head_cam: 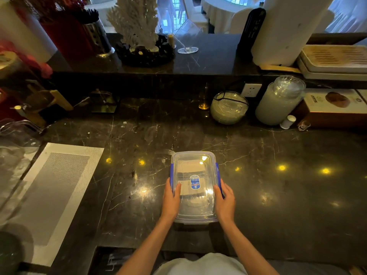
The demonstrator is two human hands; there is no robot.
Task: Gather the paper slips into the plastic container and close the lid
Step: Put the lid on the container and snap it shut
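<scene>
The left hand (171,201) and right hand (224,202) gripped the plastic container (193,187) at its 9 and 3 o'clock sides, lid (198,169) on, paper slips (190,167) visible inside. It sat on the dark marble counter (278,185); a glass jar (280,100) stood at 1 o'clock.

- dark marble counter (278,195) lay bare to the right of the plastic container (193,187) and beyond it: open passage there.
- left hand (170,201) and right hand (225,203) pressed against the container's two long sides, blocking side access.
- grey-and-white mat (53,193) lay flat at left, apart from the container.
- round glass bowl (229,107), tall lidded jar (280,101) and box (333,108) lined the back edge at right.
</scene>
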